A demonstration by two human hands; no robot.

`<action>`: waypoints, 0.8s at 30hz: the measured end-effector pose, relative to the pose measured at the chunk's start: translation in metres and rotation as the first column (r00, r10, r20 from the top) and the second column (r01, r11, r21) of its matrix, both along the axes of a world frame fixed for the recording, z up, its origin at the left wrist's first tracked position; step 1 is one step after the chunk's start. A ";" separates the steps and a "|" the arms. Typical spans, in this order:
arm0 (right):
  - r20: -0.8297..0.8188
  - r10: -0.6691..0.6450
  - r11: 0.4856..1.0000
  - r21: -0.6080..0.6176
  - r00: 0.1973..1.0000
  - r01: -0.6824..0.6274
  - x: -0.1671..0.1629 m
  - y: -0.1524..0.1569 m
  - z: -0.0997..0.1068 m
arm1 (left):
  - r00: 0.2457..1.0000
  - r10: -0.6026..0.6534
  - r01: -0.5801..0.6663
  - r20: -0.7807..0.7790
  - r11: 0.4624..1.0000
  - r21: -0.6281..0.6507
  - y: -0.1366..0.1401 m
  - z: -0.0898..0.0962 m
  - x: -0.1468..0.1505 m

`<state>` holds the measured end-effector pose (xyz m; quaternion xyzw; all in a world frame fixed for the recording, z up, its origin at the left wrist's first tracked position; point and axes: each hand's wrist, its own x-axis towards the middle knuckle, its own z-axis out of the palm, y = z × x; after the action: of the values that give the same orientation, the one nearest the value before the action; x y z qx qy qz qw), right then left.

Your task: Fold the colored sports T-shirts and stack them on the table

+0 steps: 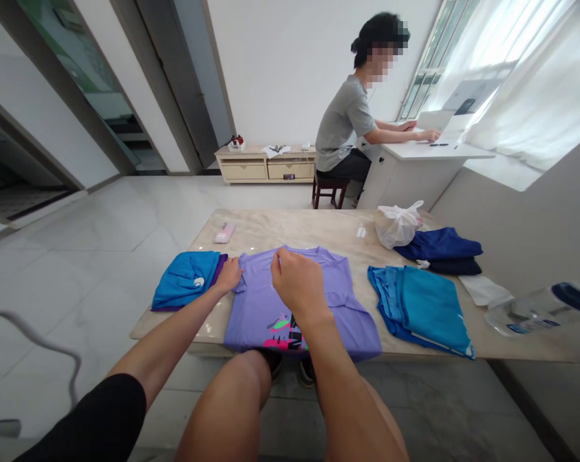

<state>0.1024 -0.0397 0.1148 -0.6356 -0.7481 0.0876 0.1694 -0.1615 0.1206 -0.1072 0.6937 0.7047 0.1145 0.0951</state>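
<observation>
A lavender T-shirt point(271, 289) with a bright pink, green and black print lies on the stone-topped table in front of me, its lower edge hanging at the table's near side. My left hand point(230, 274) is closed on the shirt's left sleeve edge. Over the middle of the shirt, my right hand point(297, 279) is curled shut with bent fingers; whether it pinches anything is hidden. Beside my left hand lies a folded blue garment point(187, 276) with a white mark, and a dark purple one shows beneath it.
A folded teal-blue garment point(429, 305) lies right of the shirt. Behind it are navy clothes point(437, 247) and a white plastic bag point(398, 224). A clear bottle point(535, 311) is at far right, a pink packet point(224, 233) at back left. A person point(345, 122) sits at a white desk beyond.
</observation>
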 end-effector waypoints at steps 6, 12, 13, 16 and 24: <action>-0.030 -0.099 0.993 0.062 0.995 0.101 0.034 -0.004 -0.002 | 0.992 0.113 -0.112 0.056 0.994 -0.015 -0.003 -0.006 0.007; -0.116 -0.302 0.944 0.099 0.946 0.314 0.087 -0.015 -0.009 | 0.969 0.212 -0.203 0.124 0.976 -0.081 -0.009 0.014 0.013; -0.130 -0.324 0.934 0.117 0.937 0.339 0.096 -0.017 -0.012 | 0.969 0.207 -0.199 0.136 0.977 -0.074 -0.011 0.021 0.014; -0.149 -0.385 0.906 0.130 0.911 0.404 0.115 -0.023 -0.020 | 0.973 0.170 -0.170 0.158 0.985 -0.014 -0.015 0.043 0.027; -0.158 -0.410 0.899 0.099 0.898 0.427 0.132 -0.026 -0.036 | 0.875 -0.418 0.362 0.243 0.900 0.244 -0.061 0.062 0.142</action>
<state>0.2344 -0.0657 0.0790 -0.7619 -0.5847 0.0418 0.2754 -0.0196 0.0597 -0.0450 0.8035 0.5137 0.2600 0.1517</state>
